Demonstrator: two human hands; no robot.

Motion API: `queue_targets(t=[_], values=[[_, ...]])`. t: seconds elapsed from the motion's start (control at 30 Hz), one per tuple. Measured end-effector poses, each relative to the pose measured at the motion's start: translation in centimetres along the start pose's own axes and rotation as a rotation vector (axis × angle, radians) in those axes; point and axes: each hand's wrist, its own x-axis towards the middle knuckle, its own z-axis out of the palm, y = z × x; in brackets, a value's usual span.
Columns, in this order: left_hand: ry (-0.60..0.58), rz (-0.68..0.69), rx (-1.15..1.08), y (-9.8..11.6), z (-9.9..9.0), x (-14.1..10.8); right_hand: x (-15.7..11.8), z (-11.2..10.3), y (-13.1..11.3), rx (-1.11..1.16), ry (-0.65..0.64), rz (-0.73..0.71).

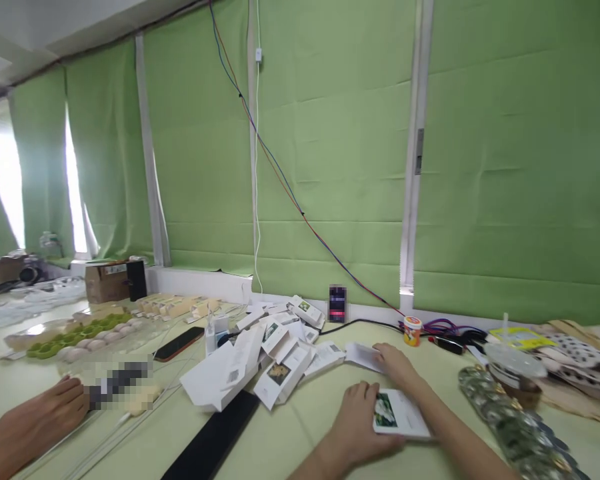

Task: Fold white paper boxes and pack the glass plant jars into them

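My left hand (355,423) is wrapped around the left end of a flat white box (407,417) with a green and white picture on its face. The box lies low over the table near the front. My right hand (395,363) reaches across beyond it, fingers closed on the right end of another white box (364,357); the fingertips are partly hidden. To the left of that one lies a loose pile of similar white boxes (280,377), several with small pictures or barcodes.
Another person's hand (55,413) rests at left by white cables. A black strip (213,437), a phone (180,343) and egg-like trays (100,337) lie left. An orange-and-white tub (412,331), a lidded cup (515,370) and rows of clear-wrapped items (505,413) stand right.
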Motion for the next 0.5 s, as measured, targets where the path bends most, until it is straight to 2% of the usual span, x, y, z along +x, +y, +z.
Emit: queue_targets(t=[0.13, 0.3, 0.4, 0.5], values=[[0.047, 0.045, -0.015, 0.8, -1.1, -0.8, -6.4, -2.6, 1.4, 0.026, 0.158, 0.121], [0.246, -0.004, -0.117, 1.9, -2.2, -3.1, -14.4, -3.0, 2.2, 0.018, 0.483, 0.217], [0.325, -0.031, -0.199, 2.3, -2.6, -4.2, -17.0, -2.6, 1.9, -0.084, 0.538, 0.249], [0.347, -0.089, -0.307, 2.2, -2.6, -4.3, -17.4, -2.5, 1.2, -0.002, 0.566, 0.186]])
